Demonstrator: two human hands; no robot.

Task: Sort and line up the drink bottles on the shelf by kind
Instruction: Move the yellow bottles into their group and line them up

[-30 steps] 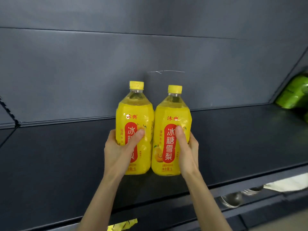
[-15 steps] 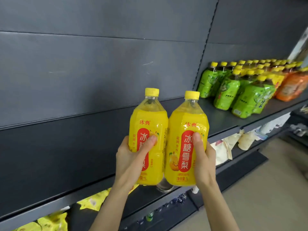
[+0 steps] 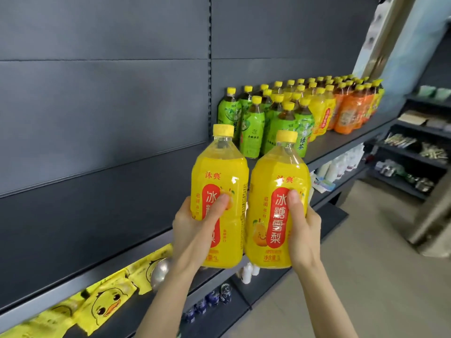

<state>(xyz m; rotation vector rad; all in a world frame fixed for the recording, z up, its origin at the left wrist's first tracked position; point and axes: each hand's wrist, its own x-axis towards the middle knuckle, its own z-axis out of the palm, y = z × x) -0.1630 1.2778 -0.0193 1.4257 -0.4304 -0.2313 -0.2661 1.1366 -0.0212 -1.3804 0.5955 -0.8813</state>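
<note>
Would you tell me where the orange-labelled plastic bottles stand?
Head view, upper right: the orange-labelled plastic bottles stand on the dark shelf beside the shelved yellow-labelled bottles.

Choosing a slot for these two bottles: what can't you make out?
Head view:
Label on the left yellow bottle: partly under the left hand's thumb.
Rows behind the green bottles: hidden, count unclear.
Labels on the orange bottles: small, blurred.
Fingers of the right hand: mostly behind the right yellow bottle.

Head-worn view, close, facing down along shelf
</note>
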